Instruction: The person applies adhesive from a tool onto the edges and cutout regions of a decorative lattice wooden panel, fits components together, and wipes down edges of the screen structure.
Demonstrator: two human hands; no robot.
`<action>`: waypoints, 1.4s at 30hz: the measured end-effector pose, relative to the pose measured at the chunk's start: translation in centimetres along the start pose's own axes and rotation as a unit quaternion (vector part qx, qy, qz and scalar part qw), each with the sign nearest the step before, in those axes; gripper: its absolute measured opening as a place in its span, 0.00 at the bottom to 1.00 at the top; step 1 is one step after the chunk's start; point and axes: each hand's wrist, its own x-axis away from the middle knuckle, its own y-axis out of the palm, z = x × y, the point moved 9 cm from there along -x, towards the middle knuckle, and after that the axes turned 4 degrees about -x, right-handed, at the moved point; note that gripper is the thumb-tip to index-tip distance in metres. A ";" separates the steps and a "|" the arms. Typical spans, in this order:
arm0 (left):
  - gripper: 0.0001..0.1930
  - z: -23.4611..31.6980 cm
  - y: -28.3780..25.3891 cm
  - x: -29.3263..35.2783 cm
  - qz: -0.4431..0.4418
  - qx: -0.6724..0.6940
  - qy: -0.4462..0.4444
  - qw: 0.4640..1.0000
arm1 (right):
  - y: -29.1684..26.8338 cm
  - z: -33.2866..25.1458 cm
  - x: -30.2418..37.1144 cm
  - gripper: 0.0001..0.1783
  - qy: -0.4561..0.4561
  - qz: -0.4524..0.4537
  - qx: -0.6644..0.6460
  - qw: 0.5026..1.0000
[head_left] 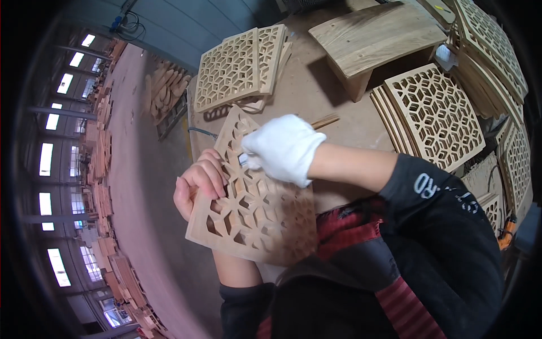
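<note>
A pale wooden lattice panel [254,217] with star-shaped cutouts is tilted up in front of my body, above the near side of the workbench. My bare left hand [201,179] grips its left edge, fingers over the front face. Against the upper part of the lattice works my right hand [287,148], in a white glove, its fingers pinched on a small pale blue-grey piece [243,160]. The piece's kind cannot be made out. Part of the panel's upper right is hidden by the glove.
Stacked lattice panels [228,70] lie at the bench's far left, with more panels [437,116] on the right. A low wooden stand [378,39] sits at the back. A thin wooden stick [326,121] lies beyond my right wrist. An orange-handled tool [507,233] is far right.
</note>
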 end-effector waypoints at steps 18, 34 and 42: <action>0.26 -0.2 1.6 -1.2 -0.007 -0.020 -0.003 1.000 | 0.3 -0.6 -1.1 0.07 -0.043 -0.006 0.068 0.997; 0.26 0.2 1.1 -0.2 0.021 -0.007 0.029 0.999 | -1.4 0.4 1.6 0.05 -0.048 0.030 0.029 0.998; 0.24 0.5 -0.4 0.4 -0.005 -0.007 0.020 1.000 | -2.4 1.9 3.8 0.10 0.016 -0.030 0.047 0.998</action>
